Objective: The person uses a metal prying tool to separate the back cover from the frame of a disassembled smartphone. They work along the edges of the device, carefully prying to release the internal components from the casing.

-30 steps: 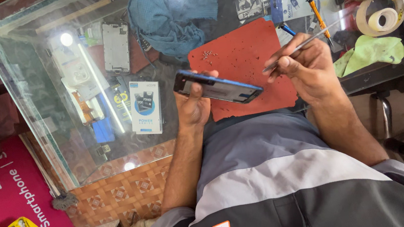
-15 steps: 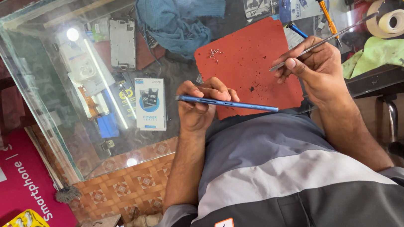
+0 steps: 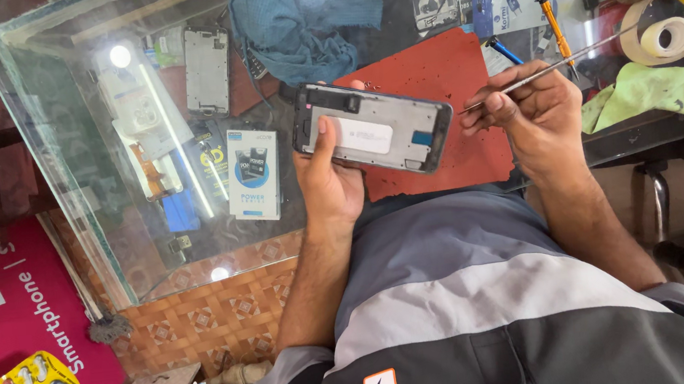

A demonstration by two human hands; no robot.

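Now, from the head view, your left hand (image 3: 326, 181) is wrapped around an opened smartphone (image 3: 369, 126), thumb laid across its exposed back, fingers curled behind the far edge. You hold the phone lying lengthwise above the near edge of the red work mat (image 3: 441, 88), with its inner frame facing up and a pale rectangular part showing in the middle.

Your right hand (image 3: 533, 113) is closed in a pinch on a thin metal tool (image 3: 566, 65), whose long shaft runs up and to the right over the mat. The hand sits just beside the phone's right end; whether the tool's tip touches the phone, you cannot tell.

Around you, the glass table (image 3: 87, 185) carries a blue cloth (image 3: 299, 27) beyond the phone, a bare phone frame (image 3: 206, 71) to its left, and a small printed box (image 3: 254, 174) near your left wrist. A roll of tape (image 3: 668, 31) and a green cloth (image 3: 645, 91) lie to the right of your right hand, and a yellow-handled screwdriver (image 3: 553, 26) rests past the mat.
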